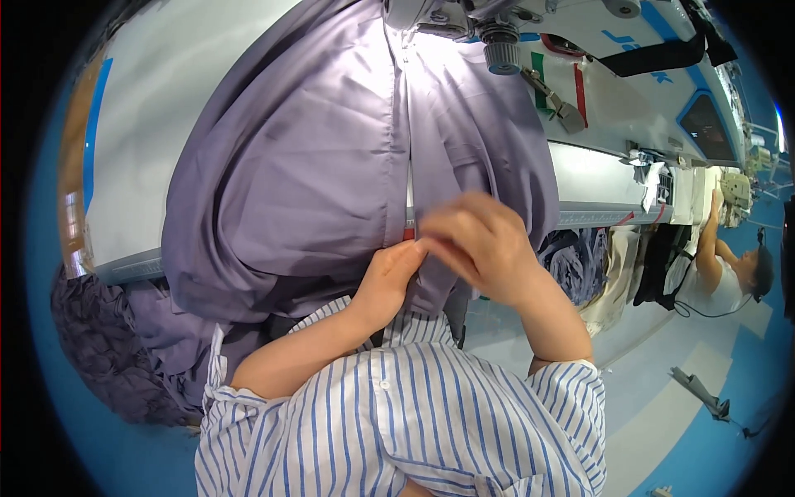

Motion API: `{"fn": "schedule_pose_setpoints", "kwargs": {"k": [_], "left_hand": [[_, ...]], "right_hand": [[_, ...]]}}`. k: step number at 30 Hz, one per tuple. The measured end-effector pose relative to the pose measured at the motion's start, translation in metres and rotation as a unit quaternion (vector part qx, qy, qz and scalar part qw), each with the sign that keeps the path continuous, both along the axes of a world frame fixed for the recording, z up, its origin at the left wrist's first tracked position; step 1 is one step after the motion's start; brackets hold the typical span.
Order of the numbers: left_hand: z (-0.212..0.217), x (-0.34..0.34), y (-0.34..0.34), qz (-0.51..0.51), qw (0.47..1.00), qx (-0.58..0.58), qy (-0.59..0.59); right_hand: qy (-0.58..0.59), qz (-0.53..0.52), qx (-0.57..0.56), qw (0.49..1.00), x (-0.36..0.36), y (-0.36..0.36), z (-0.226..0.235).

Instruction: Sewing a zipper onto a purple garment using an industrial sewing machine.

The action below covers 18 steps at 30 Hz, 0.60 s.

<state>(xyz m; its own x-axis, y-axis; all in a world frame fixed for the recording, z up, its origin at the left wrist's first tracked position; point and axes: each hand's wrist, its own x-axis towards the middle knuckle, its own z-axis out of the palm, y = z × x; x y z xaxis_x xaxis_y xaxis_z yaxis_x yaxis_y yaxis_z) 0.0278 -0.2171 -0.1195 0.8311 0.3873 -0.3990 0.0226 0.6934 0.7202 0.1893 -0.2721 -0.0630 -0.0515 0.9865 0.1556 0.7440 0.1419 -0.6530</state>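
A large piece of purple fabric [315, 157] lies bunched over the sewing machine bed and hangs over its front edge. Two edges of the cloth run side by side, with a narrow gap between them. At the near end of this gap my left hand [391, 273] pinches the cloth edge between thumb and fingers. My right hand [480, 248] hovers just right of it, fingers curled and smeared by motion, thumb close to the left fingertips. Whether it holds anything cannot be made out. The lit needle area of the sewing machine [501, 50] stands above the cloth's far end.
Along the table's front edge runs a grey ruler strip [592, 217]. More crumpled purple cloth [124, 348] is piled at the lower left. Bundles of cloth [580, 261] hang at the right, where another person [729, 269] works at a machine. A dark pedal-like object [702, 393] lies on the floor.
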Motion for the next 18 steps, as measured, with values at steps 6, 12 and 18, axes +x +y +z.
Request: {"fn": "schedule_pose_setpoints", "kwargs": {"k": [6, 12, 18], "left_hand": [[0.06, -0.009, 0.059, -0.236, 0.749, 0.613, 0.087], [0.057, 0.039, 0.139, -0.16, 0.469, 0.868, -0.036], [0.046, 0.02, 0.149, -0.179, 0.483, 0.852, -0.098]], "right_hand": [[-0.105, -0.018, 0.123, 0.987, 0.009, 0.001, -0.026], [-0.1, -0.012, 0.12, 0.988, 0.014, -0.002, -0.031], [-0.096, -0.028, 0.163, 0.982, 0.018, 0.002, -0.036]]}}
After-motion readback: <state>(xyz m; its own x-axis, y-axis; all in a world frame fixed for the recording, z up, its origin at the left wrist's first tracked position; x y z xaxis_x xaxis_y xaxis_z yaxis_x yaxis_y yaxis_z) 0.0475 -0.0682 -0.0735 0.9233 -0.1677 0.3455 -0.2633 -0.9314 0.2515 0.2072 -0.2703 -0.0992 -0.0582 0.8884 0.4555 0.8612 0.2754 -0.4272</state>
